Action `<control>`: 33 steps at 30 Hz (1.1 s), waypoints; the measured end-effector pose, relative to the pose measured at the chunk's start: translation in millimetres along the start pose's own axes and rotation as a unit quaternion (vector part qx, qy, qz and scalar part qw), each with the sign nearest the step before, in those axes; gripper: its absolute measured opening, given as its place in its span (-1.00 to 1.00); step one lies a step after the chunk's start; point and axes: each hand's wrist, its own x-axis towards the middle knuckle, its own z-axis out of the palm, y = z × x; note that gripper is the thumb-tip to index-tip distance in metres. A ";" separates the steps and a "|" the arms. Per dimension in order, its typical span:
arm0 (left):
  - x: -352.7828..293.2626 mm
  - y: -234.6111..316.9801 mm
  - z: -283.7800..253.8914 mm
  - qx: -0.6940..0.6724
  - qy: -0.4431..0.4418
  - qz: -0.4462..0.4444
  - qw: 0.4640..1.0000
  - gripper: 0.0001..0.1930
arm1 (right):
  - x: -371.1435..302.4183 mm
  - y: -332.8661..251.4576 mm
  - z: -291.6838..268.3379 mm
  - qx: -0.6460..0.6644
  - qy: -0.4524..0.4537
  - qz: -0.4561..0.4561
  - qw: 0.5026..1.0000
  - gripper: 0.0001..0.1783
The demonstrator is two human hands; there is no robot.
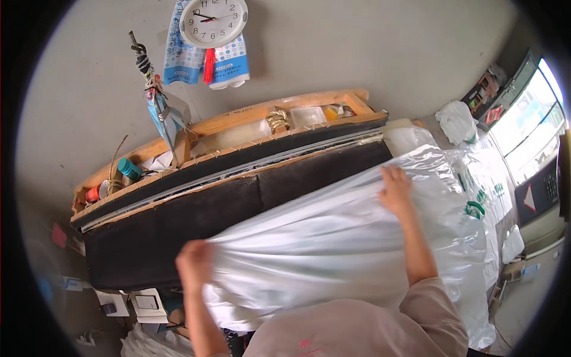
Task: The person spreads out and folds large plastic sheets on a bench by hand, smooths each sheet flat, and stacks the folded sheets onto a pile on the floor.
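A large white, glossy plastic sheet (321, 250) with green marks near its right end lies across the black-topped work surface (172, 226). My left hand (195, 260) is closed on the sheet's left edge, and taut folds fan out from it to the right. Farther right and higher up, my right hand (397, 189) rests on the sheet near its far edge, fingers spread and pressed down. The sheet covers the right part of the black top and hangs down toward my body.
Behind the black top runs a wooden trough (238, 134) with gold cord (278, 121), a teal-capped container (128, 169) and red thread (95, 193). Scissors (166, 122) stand at its left. A round clock (214, 21) hangs above. White bundles (457, 121) lie at the right.
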 end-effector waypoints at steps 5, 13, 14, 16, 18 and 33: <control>42.5 -156.4 -155.0 0.347 0.324 -0.049 0.879 -0.87 | -45.7 -152.0 -11.9 0.137 0.021 -0.195 0.971 -0.55; 54.7 -186.6 -184.6 0.365 0.321 -0.220 0.846 -0.77 | -53.5 -133.7 -3.4 0.199 0.071 -0.165 0.963 -0.80; 53.5 -180.0 -184.4 0.357 0.316 -0.210 0.854 -0.77 | -49.5 -115.3 -12.4 0.128 0.036 -0.120 0.984 -0.77; 61.6 -163.9 -182.6 0.357 0.301 -0.246 0.849 -0.77 | -38.5 -112.6 -32.1 0.161 -0.004 -0.065 0.985 -0.77; 58.3 -173.3 -184.2 0.350 0.300 -0.240 0.855 -0.75 | -42.7 -129.7 -51.7 0.171 -0.095 -0.147 0.970 -0.78; 60.4 -193.7 -186.2 0.345 0.274 -0.234 0.867 -0.74 | -76.7 -56.4 -3.7 0.107 -0.020 -0.176 0.978 -0.39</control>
